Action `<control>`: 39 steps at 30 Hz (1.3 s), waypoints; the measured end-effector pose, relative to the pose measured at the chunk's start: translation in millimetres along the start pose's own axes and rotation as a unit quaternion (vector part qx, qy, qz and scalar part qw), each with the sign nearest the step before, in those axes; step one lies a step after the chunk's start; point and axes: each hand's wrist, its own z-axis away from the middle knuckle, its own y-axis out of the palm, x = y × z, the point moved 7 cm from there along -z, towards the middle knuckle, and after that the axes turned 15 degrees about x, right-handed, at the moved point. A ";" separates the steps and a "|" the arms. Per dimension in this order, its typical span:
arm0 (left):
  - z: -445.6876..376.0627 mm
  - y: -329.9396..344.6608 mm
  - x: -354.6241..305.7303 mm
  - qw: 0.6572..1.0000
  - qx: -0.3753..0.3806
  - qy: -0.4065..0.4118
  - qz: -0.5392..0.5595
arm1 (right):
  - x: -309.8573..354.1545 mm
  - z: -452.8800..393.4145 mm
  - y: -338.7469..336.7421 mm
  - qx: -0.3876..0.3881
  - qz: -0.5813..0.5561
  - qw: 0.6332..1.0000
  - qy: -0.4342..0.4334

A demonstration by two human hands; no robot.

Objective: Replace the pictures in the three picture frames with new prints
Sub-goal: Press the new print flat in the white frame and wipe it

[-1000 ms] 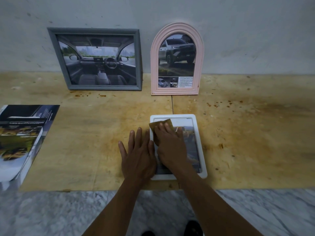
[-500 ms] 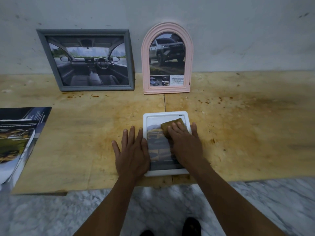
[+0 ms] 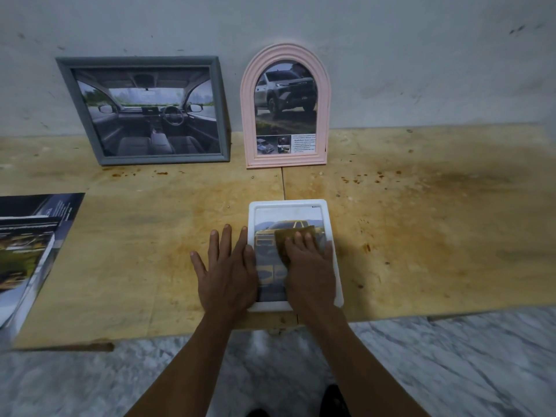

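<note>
A white picture frame [image 3: 288,204] lies flat on the plywood sheet near its front edge, with a print of a yellow truck showing through its glass. My right hand [image 3: 310,266] lies on the glass with straight fingers and presses a brown cloth [image 3: 290,236] onto it. My left hand [image 3: 225,272] rests flat with spread fingers on the frame's left edge and the plywood beside it. A grey frame [image 3: 144,111] with a car-interior print and a pink arched frame [image 3: 285,106] with an SUV print lean upright against the wall behind.
A stack of printed car brochures [image 3: 27,251] lies at the left edge of the stained plywood sheet [image 3: 421,236]. The sheet rests on a marble floor [image 3: 451,371]. My dark shoes [image 3: 334,400] show at the bottom of the view.
My right hand has slid the cloth across the glass, from the upper left to the right side, then slightly down. My left hand has stayed flat at the frame's left edge.
</note>
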 end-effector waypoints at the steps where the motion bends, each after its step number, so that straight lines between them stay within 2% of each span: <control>1: 0.1 0.0 -0.1 1.000 0.000 0.002 -0.002 | 7.9 0.5 2.3 -0.002 -0.005 1.000 -0.009; 6: 0.4 2.6 2.2 1.000 0.008 -0.005 -0.009 | 42.1 1.1 8.3 0.000 -0.015 0.998 -0.066; 11: 1.1 1.6 0.8 1.000 0.005 -0.014 0.007 | 22.7 6.9 5.5 0.015 0.043 0.993 -0.112; 15: 2.2 0.8 1.5 1.000 0.002 -0.025 0.014 | -20.9 14.6 -6.4 0.028 0.090 0.995 -0.041; 17: 3.0 1.1 0.7 1.000 0.003 -0.026 0.013 | -27.9 17.6 -8.6 0.050 0.093 0.994 -0.027; 20: 3.0 1.1 -0.7 1.000 0.006 -0.029 0.011 | -18.3 18.6 -8.3 0.040 0.069 0.997 0.003; 26: 1.2 2.8 1.5 0.999 0.011 -0.030 0.011 | 28.1 29.8 20.0 0.049 0.021 0.998 -0.045; 29: 0.2 2.9 0.9 1.000 0.011 -0.025 0.012 | 21.7 34.5 10.4 0.031 0.040 0.996 -0.071; 35: 1.8 2.0 0.6 1.000 0.010 -0.026 0.006 | -19.4 43.3 -15.2 0.051 0.068 0.996 0.005; 39: 0.8 2.8 1.6 1.000 0.009 -0.026 0.008 | 7.7 46.3 -3.8 0.047 0.040 0.998 -0.020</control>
